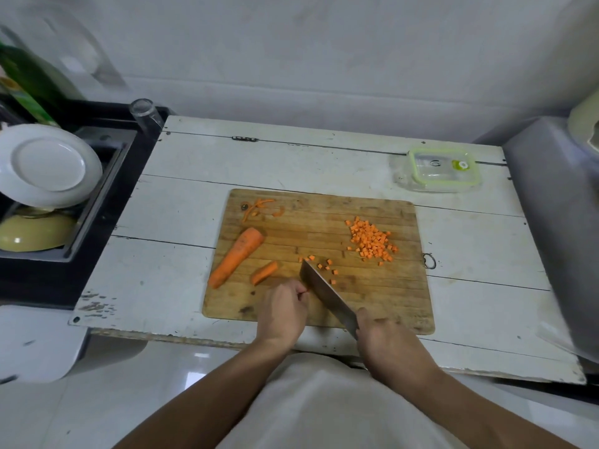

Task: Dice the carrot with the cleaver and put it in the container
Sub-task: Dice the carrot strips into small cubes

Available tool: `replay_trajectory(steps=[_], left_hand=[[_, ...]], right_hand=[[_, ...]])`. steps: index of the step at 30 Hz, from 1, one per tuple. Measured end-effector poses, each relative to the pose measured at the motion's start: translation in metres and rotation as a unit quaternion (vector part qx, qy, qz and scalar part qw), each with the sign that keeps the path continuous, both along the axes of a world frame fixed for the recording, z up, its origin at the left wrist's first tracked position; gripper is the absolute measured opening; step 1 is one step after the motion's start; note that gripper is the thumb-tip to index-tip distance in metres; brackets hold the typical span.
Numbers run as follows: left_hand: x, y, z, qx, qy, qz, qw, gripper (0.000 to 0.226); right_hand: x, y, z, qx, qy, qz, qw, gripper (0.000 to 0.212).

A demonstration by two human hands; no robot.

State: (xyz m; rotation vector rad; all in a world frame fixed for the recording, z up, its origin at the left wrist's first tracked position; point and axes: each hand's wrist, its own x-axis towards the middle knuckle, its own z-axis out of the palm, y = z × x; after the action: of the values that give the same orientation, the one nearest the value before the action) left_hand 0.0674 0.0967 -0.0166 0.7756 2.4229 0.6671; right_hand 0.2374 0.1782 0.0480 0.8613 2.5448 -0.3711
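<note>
On the scarred wooden cutting board (324, 222), the right hand (387, 343) grips the steel cleaver (327, 294), the left hand (282, 314) pinches a piece hidden beside the blade, the tapered carrot (235, 257) lies near the left edge, the lidded container (442, 170) at the tabletop's far right corner.

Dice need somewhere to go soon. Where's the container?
In the head view, the container sits lidded on the white table, beyond the cutting board's far right corner.

Worn white plank table (181, 202) against a pale wall (324, 59).

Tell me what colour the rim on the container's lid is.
Light green, around the clear container lid; seen in the head view.
</note>
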Motion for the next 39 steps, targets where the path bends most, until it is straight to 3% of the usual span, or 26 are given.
replay_trajectory(steps=[5, 11, 18, 21, 25, 33, 39], left_hand=[[0.001, 0.004, 0.001, -0.005, 0.014, 0.015, 1.000, 0.017], [-0.005, -0.011, 0.000, 0.042, -0.027, -0.008, 0.999, 0.009], [-0.029, -0.038, 0.004, 0.128, 0.003, 0.115, 0.985, 0.010], [-0.038, -0.038, 0.004, 0.100, 0.053, 0.106, 0.988, 0.014], [-0.044, -0.035, 0.003, 0.050, 0.073, 0.078, 0.993, 0.027], [-0.051, -0.019, 0.005, 0.016, 0.111, 0.042, 0.993, 0.021], [-0.048, -0.004, 0.008, 0.008, 0.130, -0.025, 0.991, 0.027]], right_hand=[[-0.027, 0.001, -0.012, 0.027, 0.021, -0.019, 0.999, 0.018], [-0.011, 0.016, -0.003, -0.038, 0.087, -0.091, 0.991, 0.017], [-0.003, 0.003, -0.004, -0.019, 0.036, 0.019, 0.999, 0.015], [-0.009, 0.004, -0.009, 0.001, 0.032, 0.013, 0.999, 0.017], [-0.022, 0.020, -0.014, 0.014, 0.063, -0.079, 0.995, 0.016], [-0.023, 0.057, -0.015, 0.031, 0.112, -0.192, 0.975, 0.014], [-0.014, 0.067, -0.009, 0.036, 0.115, -0.190, 0.974, 0.018]])
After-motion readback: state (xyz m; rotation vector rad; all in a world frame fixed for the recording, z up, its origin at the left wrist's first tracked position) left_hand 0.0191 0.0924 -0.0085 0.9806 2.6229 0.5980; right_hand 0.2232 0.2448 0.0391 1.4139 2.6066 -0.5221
